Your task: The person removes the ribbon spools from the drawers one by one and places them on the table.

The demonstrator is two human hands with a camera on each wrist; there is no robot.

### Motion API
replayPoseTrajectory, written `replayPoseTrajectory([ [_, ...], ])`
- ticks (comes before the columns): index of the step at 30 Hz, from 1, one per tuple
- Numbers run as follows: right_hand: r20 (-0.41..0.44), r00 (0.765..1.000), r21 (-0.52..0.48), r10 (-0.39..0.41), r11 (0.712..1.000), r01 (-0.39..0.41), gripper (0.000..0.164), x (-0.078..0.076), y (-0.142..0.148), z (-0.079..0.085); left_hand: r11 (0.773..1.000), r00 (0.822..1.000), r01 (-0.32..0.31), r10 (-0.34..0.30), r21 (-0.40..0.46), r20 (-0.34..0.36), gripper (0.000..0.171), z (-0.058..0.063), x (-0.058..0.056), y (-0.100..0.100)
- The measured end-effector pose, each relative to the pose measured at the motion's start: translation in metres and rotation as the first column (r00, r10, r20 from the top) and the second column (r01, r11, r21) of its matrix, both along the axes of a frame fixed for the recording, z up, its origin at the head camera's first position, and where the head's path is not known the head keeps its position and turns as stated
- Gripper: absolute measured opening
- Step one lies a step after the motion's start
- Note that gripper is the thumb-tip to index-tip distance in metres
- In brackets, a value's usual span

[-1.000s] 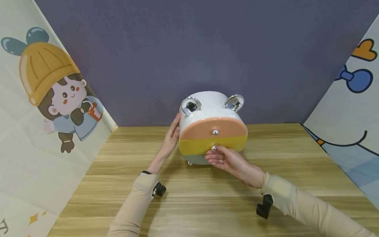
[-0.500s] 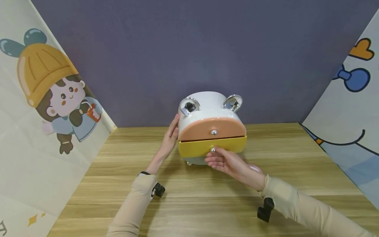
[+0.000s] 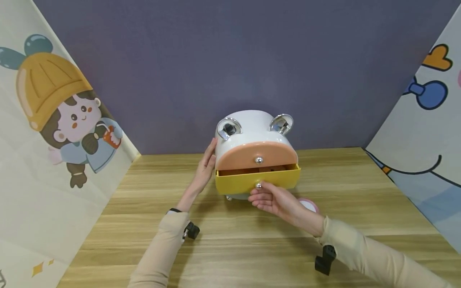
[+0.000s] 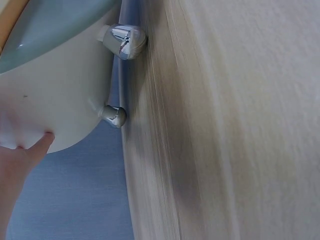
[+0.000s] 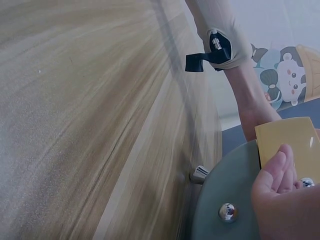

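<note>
A small white drawer cabinet (image 3: pixel 252 126) with two silver ear-shaped pieces on top stands at the back of the table. Its yellow middle drawer (image 3: pixel 234 184) is pulled partway out; the inside shows only as a narrow brownish gap, too dark to make out. My right hand (image 3: pixel 277 201) pinches that drawer's silver knob (image 3: pixel 258 185) with thumb and fingers. Against the cabinet's left side rests my left hand (image 3: pixel 204 170), fingers extended. The orange top drawer (image 3: pixel 245 157) is closed, as is the grey-green bottom drawer (image 5: pixel 227 175), seen in the right wrist view.
A round white thing with a pink rim (image 3: pixel 309 205) lies on the table, partly behind my right wrist. Short silver feet (image 4: pixel 125 42) hold the cabinet off the wooden table (image 3: pixel 223 256). A dark wall (image 3: pixel 252 60) rises behind, with printed panels at both sides.
The yellow drawer, closed a second ago, has come out toward me with my right hand on its knob. My left hand stays on the cabinet's side. The pink-rimmed thing has come into view.
</note>
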State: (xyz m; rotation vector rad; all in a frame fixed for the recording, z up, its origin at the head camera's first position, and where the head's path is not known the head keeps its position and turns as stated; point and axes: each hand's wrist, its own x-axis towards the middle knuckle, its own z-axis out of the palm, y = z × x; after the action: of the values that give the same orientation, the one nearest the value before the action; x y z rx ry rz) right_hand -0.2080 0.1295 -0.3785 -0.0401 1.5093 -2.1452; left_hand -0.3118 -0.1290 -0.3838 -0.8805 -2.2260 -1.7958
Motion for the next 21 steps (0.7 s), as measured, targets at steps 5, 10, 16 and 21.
replayPoseTrajectory([
  [5,-0.004,1.000,-0.002,0.009,1.000,-0.009,0.035,0.003,0.001,-0.001,1.000,1.000,0.003,-0.003,0.005,0.006,0.052,0.000,0.001,0.000],
  [10,-0.015,1.000,-0.014,0.023,1.000,-0.023,0.035,0.006,0.002,-0.002,1.000,1.000,-0.006,0.006,0.000,0.010,0.052,-0.001,0.001,0.001],
  [16,-0.004,1.000,-0.020,0.029,0.999,-0.029,0.034,0.009,0.002,-0.001,1.000,1.000,-0.017,0.018,-0.007,0.015,0.052,0.000,0.000,0.000],
  [21,0.005,0.999,-0.032,0.038,0.999,-0.038,0.033,0.012,0.002,-0.001,1.000,1.000,-0.020,0.021,-0.014,0.019,0.052,0.000,0.000,0.000],
])
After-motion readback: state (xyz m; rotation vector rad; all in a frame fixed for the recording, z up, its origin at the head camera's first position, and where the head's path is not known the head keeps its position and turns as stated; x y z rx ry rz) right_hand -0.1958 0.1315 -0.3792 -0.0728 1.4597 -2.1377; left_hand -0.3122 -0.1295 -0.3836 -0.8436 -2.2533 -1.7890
